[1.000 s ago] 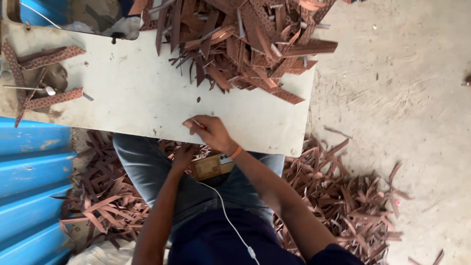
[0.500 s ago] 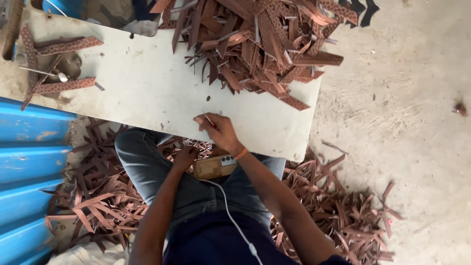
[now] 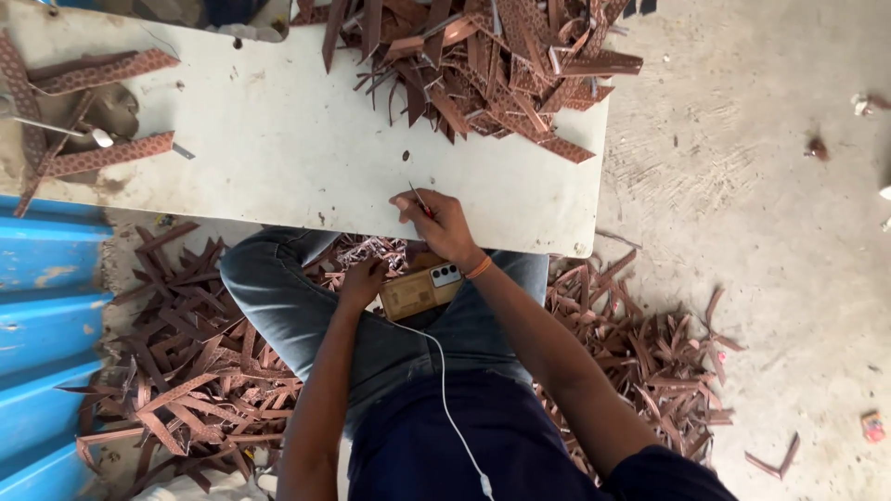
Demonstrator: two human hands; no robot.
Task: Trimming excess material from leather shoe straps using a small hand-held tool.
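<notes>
- Right hand [image 3: 441,223] rested at the near edge of the white table [image 3: 278,139], fingers pressed together in a pinch on a thin dark tool [image 3: 419,200]; the tip pointed up and away over the tabletop. Resting the wrist on the edge probably steadied the grip.
- Left hand [image 3: 364,280] sat lower, over the lap, fingers curled against the left end of a phone [image 3: 419,290]. Whether it gripped the phone or only touched it, I could not tell.
- The phone lay flat on the jeans, back upward: a tan-gold rectangle with a pale camera block at its right corner. A white cable [image 3: 444,390] ran from it down toward the torso, so the lap likely served as a rest within cable reach.
- Heap of brown patterned strips [image 3: 492,65] covered the far right of the table, well apart from the right hand.
- A few longer strips [image 3: 102,153] lay at the table's left end.
- Cut brown scraps [image 3: 186,371] littered the floor on both sides of the legs.
- Blue corrugated sheet [image 3: 42,315] stood at the left edge.
- No readable labels or signs noted.
</notes>
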